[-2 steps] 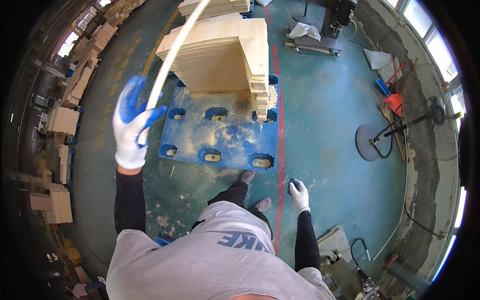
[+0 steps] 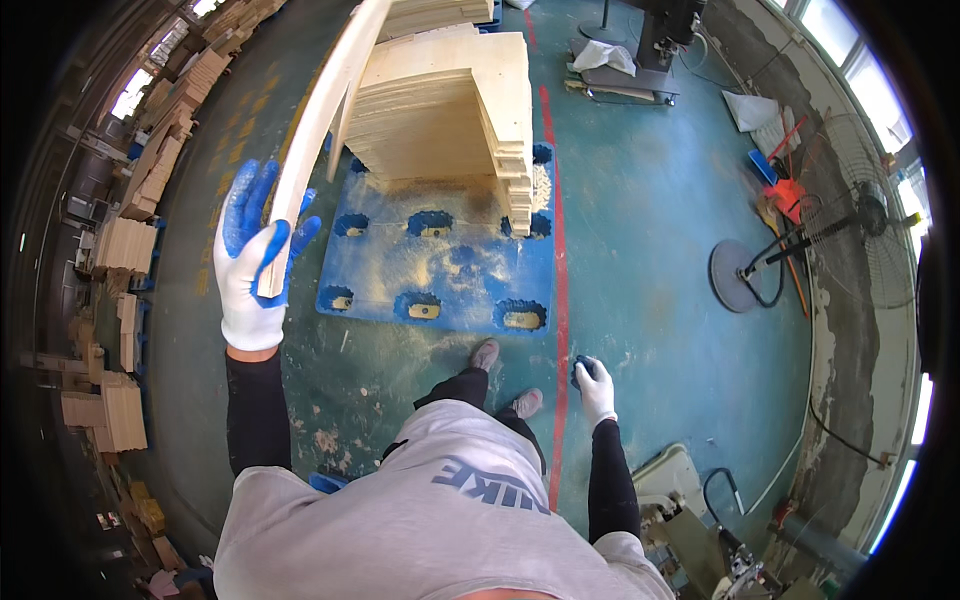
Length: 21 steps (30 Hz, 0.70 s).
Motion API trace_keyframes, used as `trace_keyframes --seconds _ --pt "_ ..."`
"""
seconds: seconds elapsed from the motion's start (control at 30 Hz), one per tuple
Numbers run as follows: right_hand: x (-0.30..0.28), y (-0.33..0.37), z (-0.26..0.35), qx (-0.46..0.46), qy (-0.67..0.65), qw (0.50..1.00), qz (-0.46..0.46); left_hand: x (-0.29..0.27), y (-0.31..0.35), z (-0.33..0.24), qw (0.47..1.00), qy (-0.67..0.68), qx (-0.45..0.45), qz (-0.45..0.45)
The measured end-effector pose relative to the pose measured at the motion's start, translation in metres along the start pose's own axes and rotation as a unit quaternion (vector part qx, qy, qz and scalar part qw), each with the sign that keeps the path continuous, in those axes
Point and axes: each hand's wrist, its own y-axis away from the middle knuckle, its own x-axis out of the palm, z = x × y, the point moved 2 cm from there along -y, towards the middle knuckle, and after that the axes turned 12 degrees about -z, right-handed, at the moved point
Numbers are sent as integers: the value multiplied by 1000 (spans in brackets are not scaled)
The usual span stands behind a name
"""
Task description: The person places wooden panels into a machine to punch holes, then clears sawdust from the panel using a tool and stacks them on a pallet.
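Note:
Raised at the left, my left hand (image 2: 250,280), in a white glove with blue palm and fingers, grips a long pale wooden board (image 2: 328,105) near its lower end. The board leans up and away to the top edge, where its far end leaves the view. Low on the right, my right hand (image 2: 597,390) has its gloved fingers curled. A dark patch shows at the fingertips, and whether it is a held thing or the glove's coating is unclear. Ahead stands a stack of pale wooden panels (image 2: 425,125) on a blue plastic pallet (image 2: 385,275) dusted with sawdust.
A pedestal fan (image 2: 735,280) stands at the right, near an orange dustpan (image 2: 787,200). Machinery (image 2: 675,510) sits at lower right, more at top right. Further wood stacks (image 2: 125,240) line the left. A red floor line (image 2: 562,360) runs beside the pallet.
The board has turned from a narrow edge to show more of its broad face. My left hand has shifted slightly left and closed more around it. My right hand stays nearly still.

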Motion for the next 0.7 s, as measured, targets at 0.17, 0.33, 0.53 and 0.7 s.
trace_keyframes --seconds 0.17,0.33,0.53,0.7 --pt "-15 44 -29 -14 93 996 -1 -24 35 96 984 122 -124 -36" --pt "-34 74 -39 -7 96 995 -28 -13 90 259 858 143 -487 -81" --pt "-12 96 35 -171 100 976 -93 92 163 220 862 134 -490 6" --pt "36 101 78 -376 179 905 -82 122 211 176 774 212 -578 147"
